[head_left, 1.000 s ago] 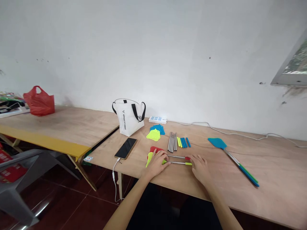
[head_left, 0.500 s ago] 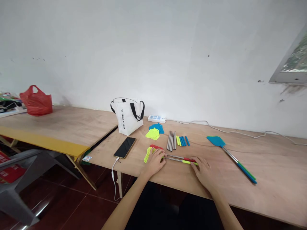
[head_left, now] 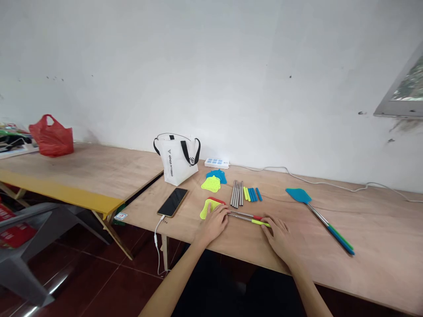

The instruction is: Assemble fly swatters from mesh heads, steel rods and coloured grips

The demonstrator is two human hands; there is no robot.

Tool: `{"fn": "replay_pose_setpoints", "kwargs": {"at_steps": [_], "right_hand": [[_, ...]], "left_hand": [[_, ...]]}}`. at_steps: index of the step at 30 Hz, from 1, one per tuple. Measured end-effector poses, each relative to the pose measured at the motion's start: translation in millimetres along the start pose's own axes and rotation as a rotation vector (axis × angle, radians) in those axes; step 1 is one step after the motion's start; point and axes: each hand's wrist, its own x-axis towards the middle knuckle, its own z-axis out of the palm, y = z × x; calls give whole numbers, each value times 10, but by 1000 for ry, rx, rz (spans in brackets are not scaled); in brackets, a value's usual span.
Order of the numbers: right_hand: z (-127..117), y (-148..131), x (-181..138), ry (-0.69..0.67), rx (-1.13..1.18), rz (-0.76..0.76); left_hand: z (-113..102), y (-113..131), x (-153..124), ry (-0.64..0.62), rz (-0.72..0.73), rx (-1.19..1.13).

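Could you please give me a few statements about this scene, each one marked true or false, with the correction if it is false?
1. The left hand covers part of a yellow mesh head. True.
2. The right hand touches the phone. False: it touches the yellow handle.
3. A white cable is plugged into the phone. True.
4. The red bag stands on the same table as the phone. False: it stands on another table, further left.
5. The metal tubes lie between the short blue tubes and the wall outlet. False: they lie left of the short tubes.
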Motion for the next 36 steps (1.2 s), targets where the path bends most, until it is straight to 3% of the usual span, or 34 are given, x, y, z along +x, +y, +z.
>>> {"fn": "replay_pose_setpoints", "kwargs": {"at_steps": [12, 21, 36], "right_hand": [[8, 77, -14, 20, 16, 36], [-108, 204, 7, -96, 155, 42], [-114, 220, 15, -124, 112, 104]], "left_hand": [[-10, 16, 19, 6, 4, -1], [-46, 7, 27, -13, -48, -66], [-83, -10, 43, -19, -55, -92]]}}
